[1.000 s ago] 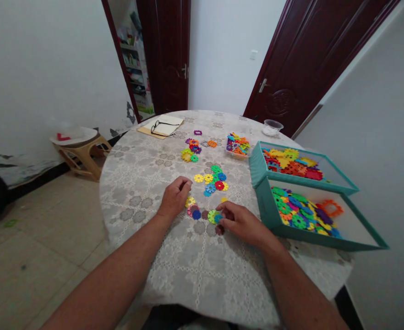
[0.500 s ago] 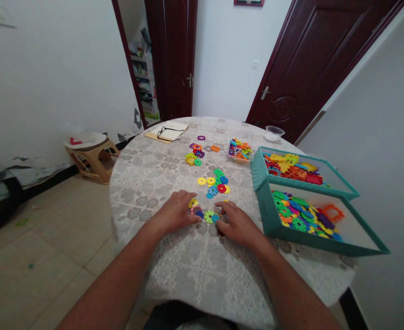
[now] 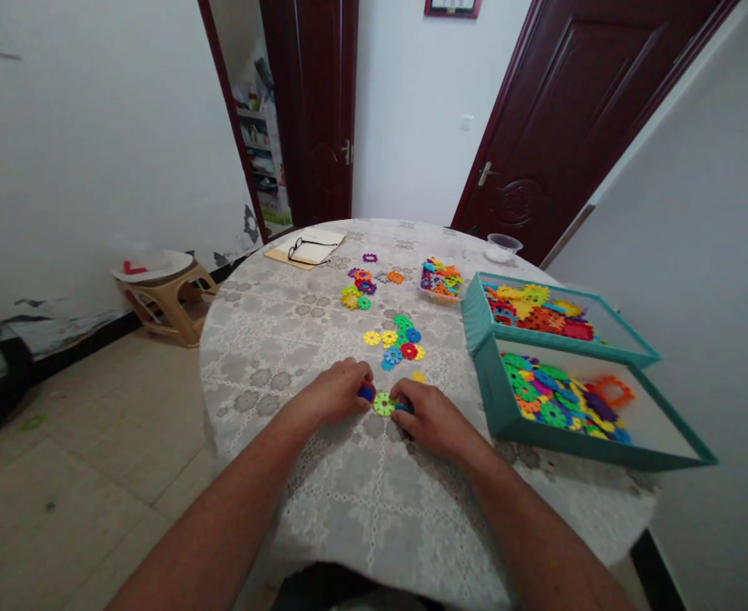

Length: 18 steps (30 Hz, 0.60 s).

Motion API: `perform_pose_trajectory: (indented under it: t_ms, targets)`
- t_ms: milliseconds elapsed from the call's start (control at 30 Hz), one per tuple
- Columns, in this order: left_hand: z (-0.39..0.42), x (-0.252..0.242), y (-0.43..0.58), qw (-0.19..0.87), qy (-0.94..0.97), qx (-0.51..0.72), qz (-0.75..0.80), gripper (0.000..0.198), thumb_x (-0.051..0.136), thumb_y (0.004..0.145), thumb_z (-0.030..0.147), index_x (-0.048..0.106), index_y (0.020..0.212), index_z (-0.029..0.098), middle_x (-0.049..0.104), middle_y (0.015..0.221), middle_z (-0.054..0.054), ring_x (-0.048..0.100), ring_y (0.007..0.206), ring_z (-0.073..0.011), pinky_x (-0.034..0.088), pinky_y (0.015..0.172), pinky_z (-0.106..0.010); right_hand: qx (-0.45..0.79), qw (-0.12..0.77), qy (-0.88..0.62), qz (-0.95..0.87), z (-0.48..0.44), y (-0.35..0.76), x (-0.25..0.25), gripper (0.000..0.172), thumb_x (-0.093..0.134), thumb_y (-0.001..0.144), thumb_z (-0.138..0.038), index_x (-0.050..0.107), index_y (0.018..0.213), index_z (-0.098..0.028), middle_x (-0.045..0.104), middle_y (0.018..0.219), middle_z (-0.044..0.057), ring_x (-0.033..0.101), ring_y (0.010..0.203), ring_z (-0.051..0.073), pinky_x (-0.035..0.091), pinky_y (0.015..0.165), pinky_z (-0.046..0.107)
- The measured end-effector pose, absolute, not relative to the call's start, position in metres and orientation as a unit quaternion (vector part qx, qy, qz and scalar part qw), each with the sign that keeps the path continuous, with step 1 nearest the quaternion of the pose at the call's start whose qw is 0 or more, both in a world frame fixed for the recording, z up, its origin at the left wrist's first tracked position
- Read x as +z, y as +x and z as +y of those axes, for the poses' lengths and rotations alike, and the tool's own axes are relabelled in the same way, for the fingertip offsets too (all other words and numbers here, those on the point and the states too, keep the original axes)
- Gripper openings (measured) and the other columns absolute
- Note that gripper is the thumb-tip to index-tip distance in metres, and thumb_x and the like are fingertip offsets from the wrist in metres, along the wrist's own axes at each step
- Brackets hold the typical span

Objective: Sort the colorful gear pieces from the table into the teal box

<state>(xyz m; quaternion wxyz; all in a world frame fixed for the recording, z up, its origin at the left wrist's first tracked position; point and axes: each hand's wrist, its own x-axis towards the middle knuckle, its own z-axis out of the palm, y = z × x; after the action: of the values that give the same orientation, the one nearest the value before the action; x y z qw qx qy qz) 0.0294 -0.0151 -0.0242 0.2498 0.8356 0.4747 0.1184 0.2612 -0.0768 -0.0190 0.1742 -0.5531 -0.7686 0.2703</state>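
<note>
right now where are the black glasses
In the head view, the black glasses lie on the pale book at the table's far left, beyond the left hand and left of the small purple frame.

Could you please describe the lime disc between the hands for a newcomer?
On the round table, look where two hands come close together. Between the left hand and the right hand lies the lime disc. Its yellow-green sets it apart from the blue pieces on either side.
</note>
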Motion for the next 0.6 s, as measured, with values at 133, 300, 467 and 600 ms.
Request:
perform_pose_trajectory:
  t_ms: [133,300,467,600]
  targets:
    - [-0.02,-0.023,0.03,0.252,0.847,0.124,0.452,0.024,0.067,0.074,0.019,0.07,0.097,0.027,0.07,0.102,-0.005,0.066,0.095,-0.0249,0.048,0.08,-0.032,0.261,0.175,-0.553,-0.771,-0.078,0.259,-0.02,0.037,0.068,0.091,-0.023,0.067,0.129,-0.023,0.076,0.112,0.006,0.068,0.099,0.021,0.046,0.09,0.031]
    - [-0.028,-0.019,0.038,0.276,0.857,0.122,0.419,0.02,0.062,0.076,0.015,0.068,0.092,0.026,0.072,0.098,-0.003,0.066,0.089,-0.0223,0.047,0.078,-0.031,0.238,0.148,-0.556,-0.783,-0.077,0.256,-0.022,0.036,0.068,0.093,-0.028,0.068,0.129,-0.022,0.074,0.123,0.009,0.067,0.111,0.024,0.045,0.096,0.033]
    - [-0.027,-0.021,0.048,0.323,0.838,0.156,0.411,0.027,0.067,0.075,0.014,0.069,0.098,0.028,0.076,0.095,0.0,0.068,0.086,-0.0216,0.047,0.075,-0.03,0.261,0.151,-0.557,-0.774,-0.076,0.255,-0.016,0.034,0.068,0.093,-0.029,0.069,0.127,-0.023,0.076,0.111,0.006,0.068,0.099,0.021,0.046,0.084,0.029]
    - [-0.028,-0.025,0.049,0.362,0.818,0.189,0.405,0.03,0.069,0.077,0.018,0.069,0.105,0.029,0.076,0.091,0.002,0.068,0.081,-0.019,0.047,0.072,-0.028,0.277,0.161,-0.558,-0.765,-0.074,0.256,-0.015,0.034,0.07,0.093,-0.032,0.069,0.126,-0.023,0.076,0.105,0.004,0.068,0.093,0.02,0.044,0.079,0.027]
